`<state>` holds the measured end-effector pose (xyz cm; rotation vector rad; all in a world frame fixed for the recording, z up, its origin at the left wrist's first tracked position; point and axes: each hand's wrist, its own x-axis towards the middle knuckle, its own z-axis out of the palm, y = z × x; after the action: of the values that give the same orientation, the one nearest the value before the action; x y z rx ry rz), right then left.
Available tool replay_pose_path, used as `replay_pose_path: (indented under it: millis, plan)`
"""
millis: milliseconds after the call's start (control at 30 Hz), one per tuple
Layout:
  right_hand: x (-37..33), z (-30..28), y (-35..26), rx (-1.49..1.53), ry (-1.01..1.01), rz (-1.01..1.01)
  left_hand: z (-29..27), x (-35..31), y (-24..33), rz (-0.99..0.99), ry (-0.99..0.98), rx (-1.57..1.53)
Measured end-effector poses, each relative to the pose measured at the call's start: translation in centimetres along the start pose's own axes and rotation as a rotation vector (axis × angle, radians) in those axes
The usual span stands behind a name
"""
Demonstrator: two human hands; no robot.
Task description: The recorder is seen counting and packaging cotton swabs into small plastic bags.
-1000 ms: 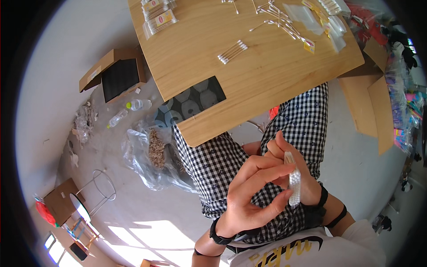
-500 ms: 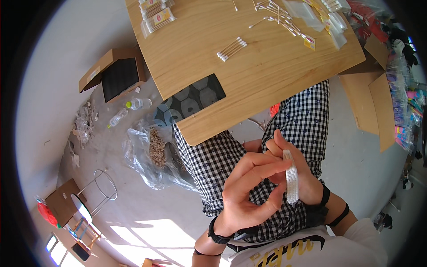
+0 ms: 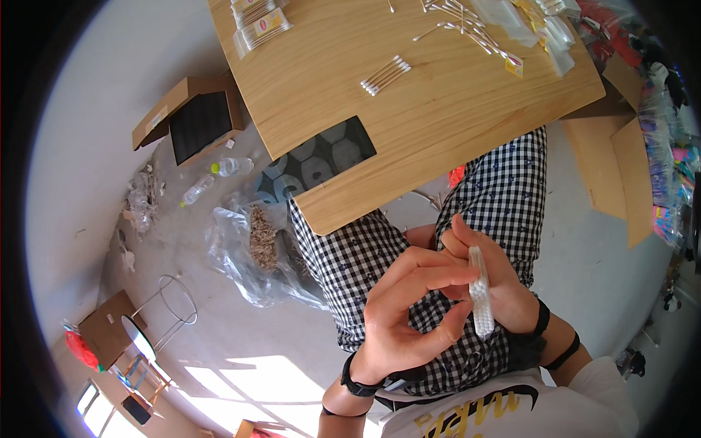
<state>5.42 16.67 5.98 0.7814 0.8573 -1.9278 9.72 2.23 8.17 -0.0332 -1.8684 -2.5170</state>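
Above my lap, a slim clear pack of cotton swabs [image 3: 480,303] stands on edge with its white tips toward me. My right hand [image 3: 505,292] is closed around it from the right side, its fingers partly hidden. From the left, my left hand [image 3: 409,314] has its curled forefinger and thumb at the pack, the forefinger touching its upper part. On the wooden table [image 3: 321,80] lies a small row of loose cotton swabs [image 3: 385,76]. More swabs are scattered in a loose pile [image 3: 467,25] farther back, beside a small yellow card [image 3: 514,66].
Filled swab packs [image 3: 263,29] are stacked at the table's far left, and clear bags [image 3: 558,44] lie at its far right. Open cardboard boxes [image 3: 610,160] flank the table. A plastic bag of brown bits [image 3: 261,241] and bottles [image 3: 234,167] are on the floor.
My hands keep nearly the same hold on the pack. The whole view has shifted slightly, and little else differs.
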Motion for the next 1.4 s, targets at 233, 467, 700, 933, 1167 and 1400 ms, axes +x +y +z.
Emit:
replay_pose_path:
  millis: [233, 467, 700, 933, 1167, 1400]
  plan:
    - [0.6, -1.7, 0.9, 0.064, -0.190, 0.010, -0.5, 0.3, 0.0, 0.028, -0.065, 0.022]
    - [-0.1, -1.3, 1.3, -0.056, -0.075, 0.067, -0.8, 0.0, -0.2, -0.076, -0.160, -0.116]
    - [-0.2, -1.5, 1.4, 0.042, -0.158, 0.159, -1.0, -0.2, -0.5, -0.084, -0.168, -0.162]
    - [-0.6, -1.2, 1.3, -0.003, -0.097, 0.158, -0.8, -0.4, -0.4, -0.128, -0.125, -0.196]
    - [-0.7, -1.2, 1.2, -0.103, -0.053, 0.180, -1.5, -0.3, -0.7, -0.118, -0.228, -0.138]
    - [-0.9, -1.7, 0.8, -0.073, -0.153, 0.208, -1.6, 0.4, -1.0, -0.103, -0.311, -0.126]
